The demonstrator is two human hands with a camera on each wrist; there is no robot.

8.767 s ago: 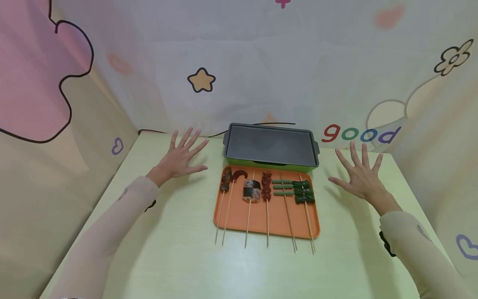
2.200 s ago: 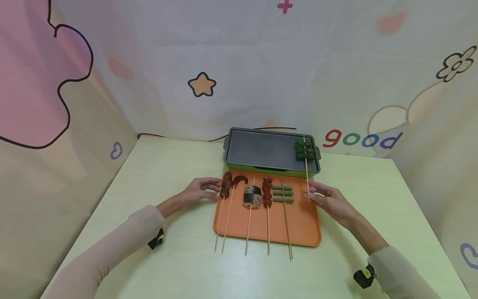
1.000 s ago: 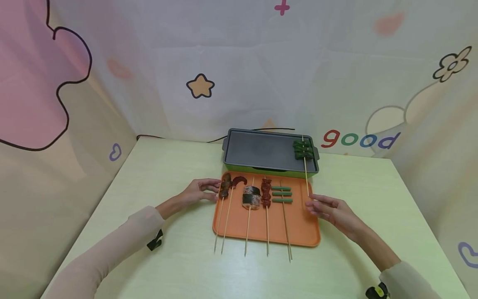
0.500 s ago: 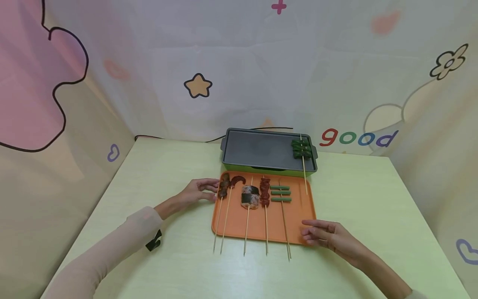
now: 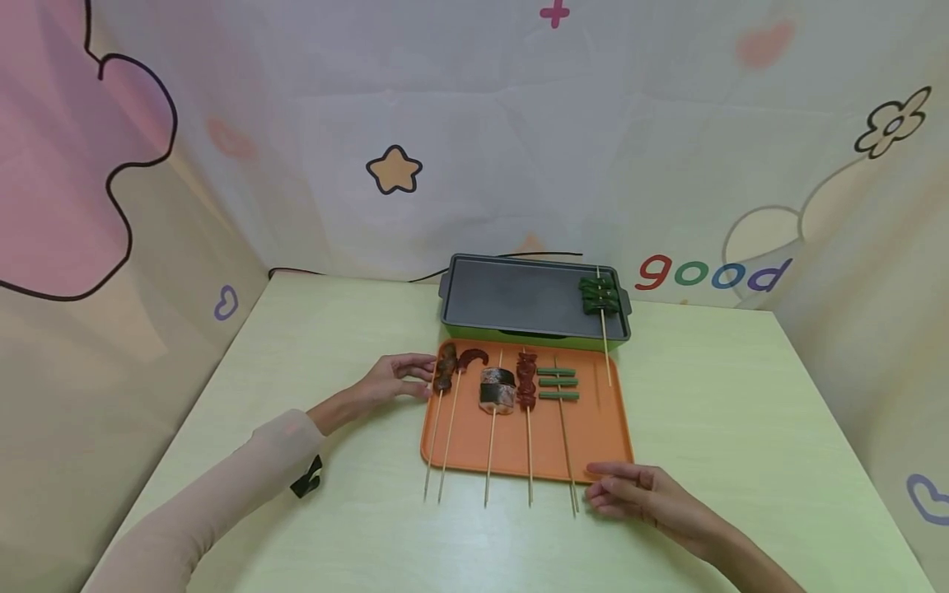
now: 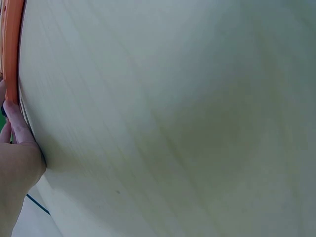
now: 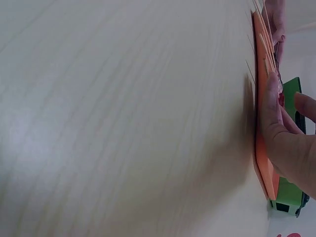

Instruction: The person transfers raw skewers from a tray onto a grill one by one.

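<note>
While left hand (image 5: 384, 382) touches orange tray (image 5: 470, 441) at its left edge, thumb and fingers apart, right hand (image 5: 647, 499) hangs loosely curved, unclamped; green-stick skewer (image 5: 558, 383) lies on tray, ends just beside right fingertips.

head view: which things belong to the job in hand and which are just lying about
In the job, it seems:
orange tray
food skewers
leafy green skewer
griddle
left hand
right hand

Just background:
printed star
"good" lettering
printed flower
</note>
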